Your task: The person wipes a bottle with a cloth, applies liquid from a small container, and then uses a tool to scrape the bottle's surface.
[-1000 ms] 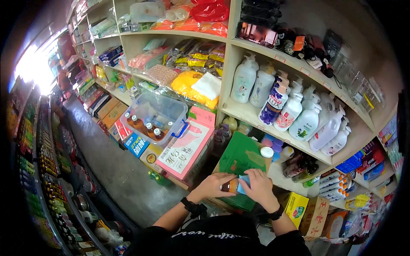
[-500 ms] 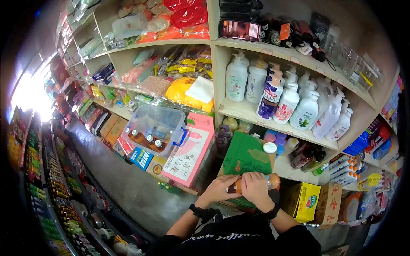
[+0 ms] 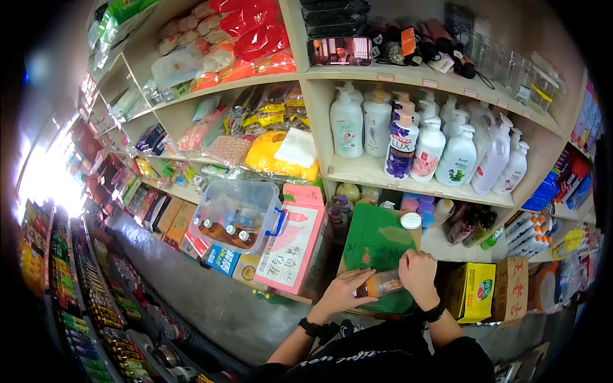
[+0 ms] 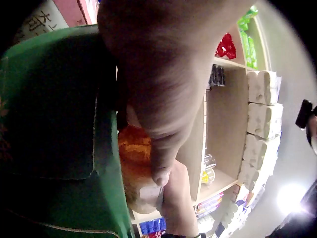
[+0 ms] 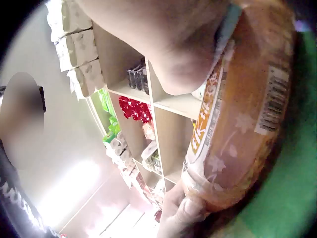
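A clear plastic bottle (image 3: pixel 386 283) of amber-brown drink lies sideways between my two hands, above a green carton (image 3: pixel 377 239). My left hand (image 3: pixel 348 290) grips its left end, thumb along the side in the left wrist view. At the other end my right hand (image 3: pixel 418 277) is curled over the bottle. In the right wrist view the orange and white label and a barcode face the camera, and a thin edge of pale blue cloth (image 5: pixel 229 25) shows between my right hand (image 5: pixel 183 54) and the bottle. Most of the cloth is hidden.
A round white lid (image 3: pixel 410 221) sits on the carton's far corner. To the left, a clear plastic bin (image 3: pixel 255 195) with several brown bottles stands beside a pink and white box (image 3: pixel 290 249). Shelves with pump bottles (image 3: pixel 402 143) rise ahead. A yellow box (image 3: pixel 477 290) is right.
The right hand has slid along the bottle to its right end. The blue cloth, plain in the earliest frame, is now mostly covered. The left hand keeps its grip. The head view has turned.
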Demonstrator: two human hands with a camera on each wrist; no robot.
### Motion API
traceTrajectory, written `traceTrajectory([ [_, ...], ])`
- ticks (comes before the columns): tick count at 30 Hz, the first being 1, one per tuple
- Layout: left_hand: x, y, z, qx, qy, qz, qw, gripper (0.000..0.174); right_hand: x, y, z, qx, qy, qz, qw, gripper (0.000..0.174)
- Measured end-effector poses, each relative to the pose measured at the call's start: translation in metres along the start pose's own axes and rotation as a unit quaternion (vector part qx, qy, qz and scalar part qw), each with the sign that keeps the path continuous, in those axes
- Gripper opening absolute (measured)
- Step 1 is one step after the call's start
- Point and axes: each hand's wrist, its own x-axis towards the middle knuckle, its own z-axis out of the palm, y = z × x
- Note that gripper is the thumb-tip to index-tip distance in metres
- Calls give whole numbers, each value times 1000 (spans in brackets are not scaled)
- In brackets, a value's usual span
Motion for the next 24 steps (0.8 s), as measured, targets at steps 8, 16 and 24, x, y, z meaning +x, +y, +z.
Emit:
traceTrajectory([
  [8, 6, 3, -5, 15, -9, 15, 1000, 77, 8, -3, -3, -25, -45, 33, 998, 18],
  [16, 5, 0, -6, 4, -34, 6, 999, 82, 9, -7, -8, -26, -64, 31, 997, 17],
  [24, 4, -1, -1, -25, -50, -15, 998, 81, 8, -5, -12, -27, -90, 16, 995, 13],
])
